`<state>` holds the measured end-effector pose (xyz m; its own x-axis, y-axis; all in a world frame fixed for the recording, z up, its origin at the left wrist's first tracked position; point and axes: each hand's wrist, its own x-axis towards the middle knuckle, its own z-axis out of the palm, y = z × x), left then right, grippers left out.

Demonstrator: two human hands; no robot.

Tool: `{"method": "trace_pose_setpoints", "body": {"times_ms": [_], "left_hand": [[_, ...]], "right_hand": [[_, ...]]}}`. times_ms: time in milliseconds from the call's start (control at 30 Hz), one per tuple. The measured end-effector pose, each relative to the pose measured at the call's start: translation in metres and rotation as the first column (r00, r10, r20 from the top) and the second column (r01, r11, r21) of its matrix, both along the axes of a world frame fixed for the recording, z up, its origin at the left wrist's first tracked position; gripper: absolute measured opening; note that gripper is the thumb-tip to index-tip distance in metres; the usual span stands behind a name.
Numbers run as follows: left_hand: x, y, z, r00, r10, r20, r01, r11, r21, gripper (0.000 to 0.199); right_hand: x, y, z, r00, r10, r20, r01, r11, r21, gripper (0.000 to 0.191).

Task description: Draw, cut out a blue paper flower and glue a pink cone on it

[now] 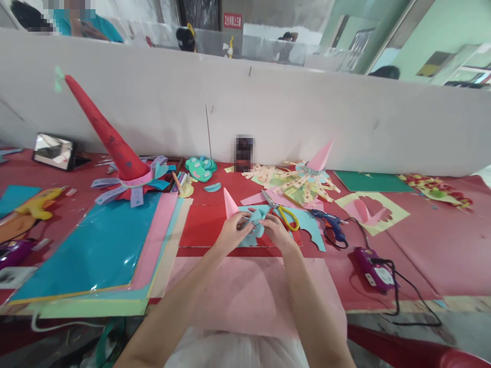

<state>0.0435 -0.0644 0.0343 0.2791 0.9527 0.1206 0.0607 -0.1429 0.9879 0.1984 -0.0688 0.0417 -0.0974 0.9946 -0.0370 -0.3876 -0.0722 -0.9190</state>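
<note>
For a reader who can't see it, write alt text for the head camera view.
A person's left hand and right hand hold a light-blue paper piece over a red table. Yellow-handled scissors and a blue glue gun lie to the right; a tall red cone is farther left.

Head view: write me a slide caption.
Left hand and right hand hold a light-blue piece near yellow-handled scissors.

A blue paper piece (256, 222) is held in the fingers of the left hand (233, 234) and the right hand (277, 233), above a red sheet (200, 225). A pink cone (229, 204) is seen just beyond the left hand. Yellow-handled scissors (279, 207) and a blue glue gun (333, 225) are laid to the right. Coloured paper (92, 245) is stacked on the left of the table (425, 250), with a tall red cone (109, 130) set at its far end.
</note>
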Motion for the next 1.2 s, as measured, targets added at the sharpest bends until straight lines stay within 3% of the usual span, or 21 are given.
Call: {"method": "trace_pose_setpoints", "body": {"times_ms": [133,300,567,833,933,1033,1200], "left_hand": [[0.001,0.001,-0.001,0.991,-0.034,0.126,0.046,0.995,-0.089,0.028],[-0.001,0.004,0.003,0.979,-0.063,0.195,0.095,0.983,-0.157,0.034],[-0.002,0.003,0.016,0.957,-0.134,0.259,0.196,0.952,-0.233,0.050],[-0.007,-0.001,0.022,0.940,-0.137,0.312,0.223,0.940,-0.258,0.066],[-0.006,-0.002,0.022,0.954,-0.151,0.260,0.211,0.952,-0.222,0.060],[-0.004,-0.003,0.020,0.989,-0.082,0.125,0.103,0.980,-0.171,0.039],[-0.001,-0.002,0.021,0.999,-0.040,-0.002,0.039,0.983,-0.180,0.022]], "right_hand": [[0.007,0.002,-0.005,0.988,0.139,-0.068,-0.143,0.988,-0.053,0.032],[0.010,0.008,-0.015,0.999,0.006,-0.050,-0.011,0.994,-0.106,0.031],[0.011,0.016,-0.019,0.984,-0.121,0.132,0.128,0.991,-0.044,0.034],[0.010,0.014,-0.021,0.970,-0.134,0.204,0.136,0.991,0.006,0.037],[0.009,0.014,-0.020,0.965,-0.131,0.226,0.130,0.991,0.020,0.038],[0.008,0.011,-0.014,0.959,-0.128,0.251,0.124,0.992,0.031,0.038],[0.007,0.005,-0.004,0.945,-0.041,0.323,0.020,0.997,0.068,0.034]]}}
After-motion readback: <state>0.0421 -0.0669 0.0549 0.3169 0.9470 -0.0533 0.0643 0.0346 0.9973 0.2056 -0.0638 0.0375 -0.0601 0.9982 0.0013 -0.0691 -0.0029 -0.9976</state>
